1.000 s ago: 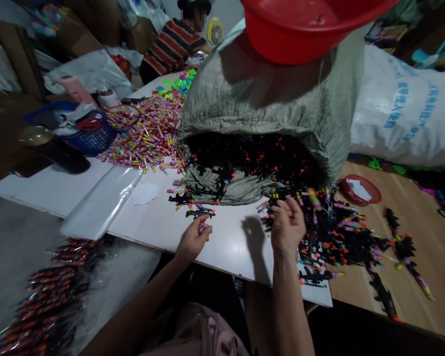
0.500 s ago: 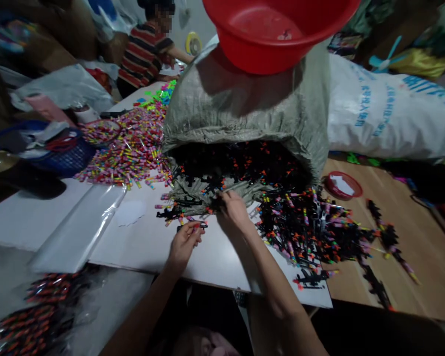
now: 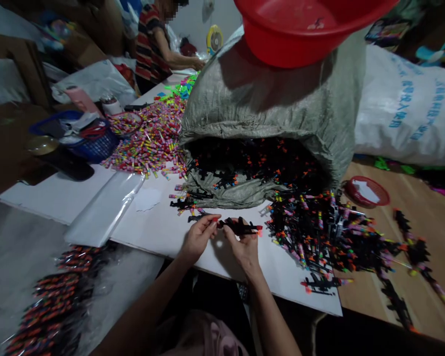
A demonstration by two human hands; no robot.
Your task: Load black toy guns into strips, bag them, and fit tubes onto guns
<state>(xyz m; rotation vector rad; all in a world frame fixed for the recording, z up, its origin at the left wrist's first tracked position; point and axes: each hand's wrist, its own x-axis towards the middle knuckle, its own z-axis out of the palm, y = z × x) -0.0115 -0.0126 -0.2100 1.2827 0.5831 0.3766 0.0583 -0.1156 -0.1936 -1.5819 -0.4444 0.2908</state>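
My right hand (image 3: pixel 245 248) is closed around a black toy gun (image 3: pixel 240 226) with an orange-red tip pointing right. Close beside it, my left hand (image 3: pixel 197 241) pinches a small red piece (image 3: pixel 215 220) at the gun's rear end; whether the two touch I cannot tell. Both hands are above the white board near its front edge. Just behind them gapes a grey-green woven sack (image 3: pixel 222 113), full of black toy guns with orange parts. More toy guns, some with colourful tubes, form a pile (image 3: pixel 311 227) to the right of my hands.
A red basin (image 3: pixel 292 49) rests on the sack. Left of it lie a heap of pink-yellow tubes (image 3: pixel 152 133), a blue basket (image 3: pixel 100 143) and clear plastic bags (image 3: pixel 106 207). A red tray (image 3: pixel 383 197) is at right. Across the table a person in a striped shirt (image 3: pixel 148 44) works.
My right hand has come back from the sack's mouth toward my left hand, now with a black toy gun in it. The view has shifted left.
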